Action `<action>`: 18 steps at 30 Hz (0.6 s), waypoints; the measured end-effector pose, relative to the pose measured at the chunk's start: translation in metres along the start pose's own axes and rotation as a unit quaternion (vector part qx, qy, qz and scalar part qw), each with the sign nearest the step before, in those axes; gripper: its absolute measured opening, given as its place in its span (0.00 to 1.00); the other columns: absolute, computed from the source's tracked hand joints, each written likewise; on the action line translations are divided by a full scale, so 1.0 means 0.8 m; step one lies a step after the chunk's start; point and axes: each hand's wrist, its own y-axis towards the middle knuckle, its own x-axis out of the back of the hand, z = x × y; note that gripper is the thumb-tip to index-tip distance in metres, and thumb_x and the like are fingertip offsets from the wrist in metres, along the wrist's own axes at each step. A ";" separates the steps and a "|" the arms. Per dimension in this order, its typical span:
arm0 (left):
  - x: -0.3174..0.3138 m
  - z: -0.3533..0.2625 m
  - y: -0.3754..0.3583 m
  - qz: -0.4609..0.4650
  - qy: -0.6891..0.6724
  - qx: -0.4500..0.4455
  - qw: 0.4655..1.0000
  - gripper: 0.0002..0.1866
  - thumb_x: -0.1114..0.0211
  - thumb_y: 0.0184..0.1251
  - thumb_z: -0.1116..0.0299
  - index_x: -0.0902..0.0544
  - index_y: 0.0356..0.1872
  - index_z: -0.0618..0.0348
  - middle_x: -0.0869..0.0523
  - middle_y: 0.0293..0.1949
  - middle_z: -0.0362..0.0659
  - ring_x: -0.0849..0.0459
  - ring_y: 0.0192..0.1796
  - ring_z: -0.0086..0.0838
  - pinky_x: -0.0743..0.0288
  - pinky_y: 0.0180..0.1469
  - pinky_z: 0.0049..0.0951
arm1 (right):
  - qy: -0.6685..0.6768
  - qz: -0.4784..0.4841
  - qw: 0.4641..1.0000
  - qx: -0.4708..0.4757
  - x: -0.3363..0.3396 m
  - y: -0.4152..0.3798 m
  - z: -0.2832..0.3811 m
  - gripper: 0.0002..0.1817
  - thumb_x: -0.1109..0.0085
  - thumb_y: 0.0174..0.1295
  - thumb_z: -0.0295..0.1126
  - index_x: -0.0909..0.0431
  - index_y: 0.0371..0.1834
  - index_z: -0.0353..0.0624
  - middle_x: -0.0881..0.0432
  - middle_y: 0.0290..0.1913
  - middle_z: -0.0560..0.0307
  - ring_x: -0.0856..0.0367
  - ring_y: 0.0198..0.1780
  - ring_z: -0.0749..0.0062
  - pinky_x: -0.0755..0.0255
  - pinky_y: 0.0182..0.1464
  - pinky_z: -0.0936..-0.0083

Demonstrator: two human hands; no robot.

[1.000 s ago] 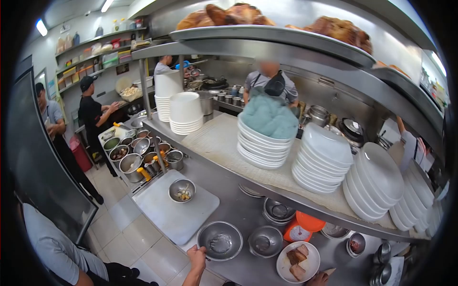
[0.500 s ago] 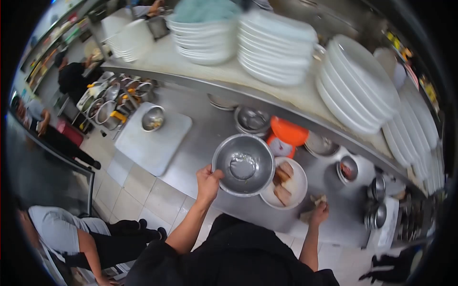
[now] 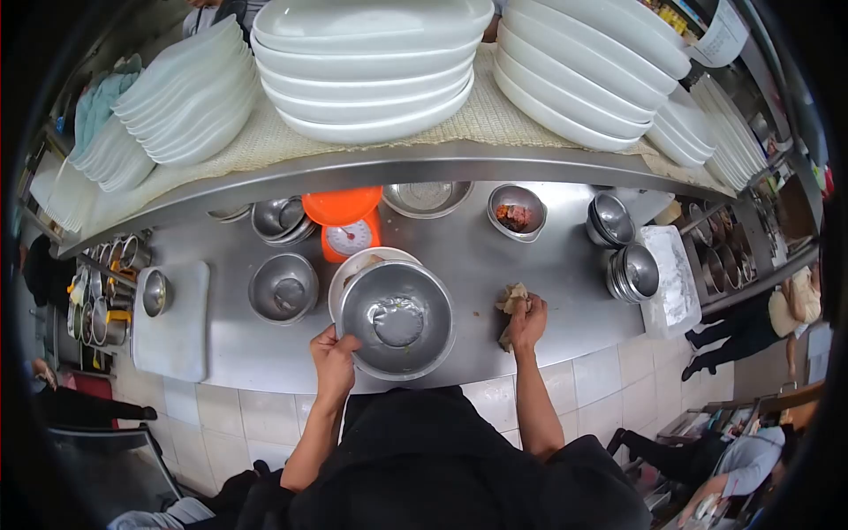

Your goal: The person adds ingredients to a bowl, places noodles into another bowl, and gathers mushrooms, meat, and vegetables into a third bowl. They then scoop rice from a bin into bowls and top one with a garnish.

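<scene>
My left hand (image 3: 332,364) grips the rim of a large steel mixing bowl (image 3: 364,331), thumb over the edge. A little liquid and small scraps show at its bottom. The bowl overlaps a white bowl (image 3: 341,284) behind it, hiding nearly all of what that one holds. Closed around a crumpled brownish cloth (image 3: 513,299), my right hand (image 3: 527,323) is low over the steel counter (image 3: 565,327). Small dark specks lie on the metal just left of the cloth.
Behind the white bowl stands an orange kitchen scale (image 3: 351,237). A smaller steel bowl (image 3: 263,287) sits left of it, near a white cutting board (image 3: 177,344). Stacked steel bowls (image 3: 638,272) are at right. White dishes (image 3: 367,71) fill the overhead shelf. Several people stand around.
My view has swung round and levelled. The mixing bowl has shifted right, now covering most of the white bowl and exposing the smaller steel bowl. Both hands keep their holds.
</scene>
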 end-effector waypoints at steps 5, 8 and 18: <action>-0.023 0.007 -0.013 -0.043 0.008 0.024 0.999 0.09 0.47 0.44 0.83 0.19 0.25 0.68 0.18 0.24 0.37 0.26 0.25 0.16 0.35 0.31 0.17 | 0.090 0.022 0.996 0.009 0.001 0.021 0.018 0.19 0.51 0.59 0.42 0.25 0.43 0.38 0.26 0.43 0.42 0.29 0.45 0.47 0.34 0.49 0.61; -0.020 0.023 -0.017 -0.067 0.037 0.023 0.997 0.09 0.47 0.44 0.83 0.19 0.26 0.67 0.19 0.22 0.38 0.26 0.22 0.18 0.33 0.28 0.18 | 0.094 0.037 0.992 0.080 -0.014 0.033 0.005 0.19 0.51 0.60 0.42 0.25 0.44 0.38 0.26 0.45 0.42 0.29 0.45 0.46 0.35 0.50 0.60; -0.019 0.020 -0.031 -0.105 0.081 0.058 0.989 0.09 0.44 0.49 0.80 0.17 0.31 0.67 0.19 0.23 0.37 0.24 0.26 0.18 0.28 0.30 0.23 | -0.100 0.374 0.818 0.426 0.003 -0.058 -0.047 0.22 0.34 0.42 0.38 0.21 0.44 0.47 0.19 0.43 0.52 0.21 0.41 0.54 0.29 0.46 0.59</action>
